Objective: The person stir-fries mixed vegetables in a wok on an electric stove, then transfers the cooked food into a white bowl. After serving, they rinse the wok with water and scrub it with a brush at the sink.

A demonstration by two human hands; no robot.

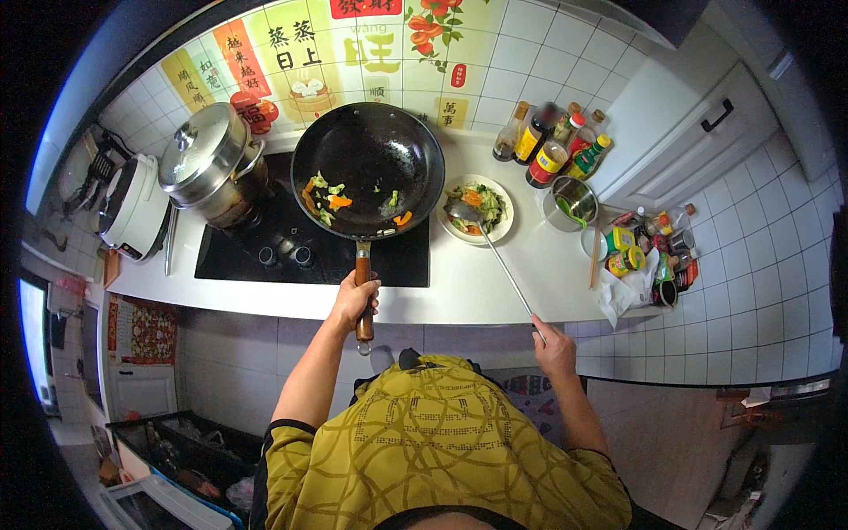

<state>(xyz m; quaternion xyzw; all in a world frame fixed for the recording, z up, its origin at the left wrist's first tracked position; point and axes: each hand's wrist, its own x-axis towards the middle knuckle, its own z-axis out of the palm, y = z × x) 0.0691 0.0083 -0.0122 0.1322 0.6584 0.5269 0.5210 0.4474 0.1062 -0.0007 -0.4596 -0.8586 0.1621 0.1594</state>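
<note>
My left hand (355,299) is wrapped round the wooden handle of a black wok (371,150), which is over the right part of the cooktop. Some cooked green and orange vegetables (327,199) lie along the wok's lower left, with a few bits at the lower right. In my right hand (555,349) is the long metal handle of a ladle (508,269). Its bowl rests in a white plate (495,237) to the right of the wok, among more green and orange vegetables (490,201). Whether food lies in the ladle I cannot tell.
A lidded steel steamer pot (208,163) stands left of the wok on the black cooktop (230,256). Farther left is a white appliance (137,208). Several sauce bottles (548,159), a steel pot (572,196), chopsticks (595,261) and crowded jars (629,258) occupy the right side.
</note>
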